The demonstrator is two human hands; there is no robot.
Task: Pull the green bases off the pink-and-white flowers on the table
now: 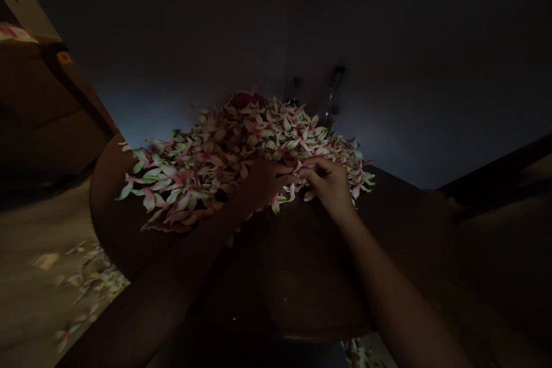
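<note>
A wide heap of pale flowers (190, 167) with pink centres and greenish petal tips lies on a dark round table (302, 282). My left hand (265, 181) and my right hand (330, 181) meet at the heap's near edge, fingertips almost touching. Between them is a small pale flower (297, 168), pinched by the fingers of both hands. The dim light hides exactly how each finger grips it. Other blossoms lie just behind and below my hands.
Behind the heap, a clear glass bottle (331, 98) with a dark top stands against the wall (388, 57). A dark red object (246, 99) shows at the heap's top. Fallen flowers and petals (97, 270) litter the floor at the left.
</note>
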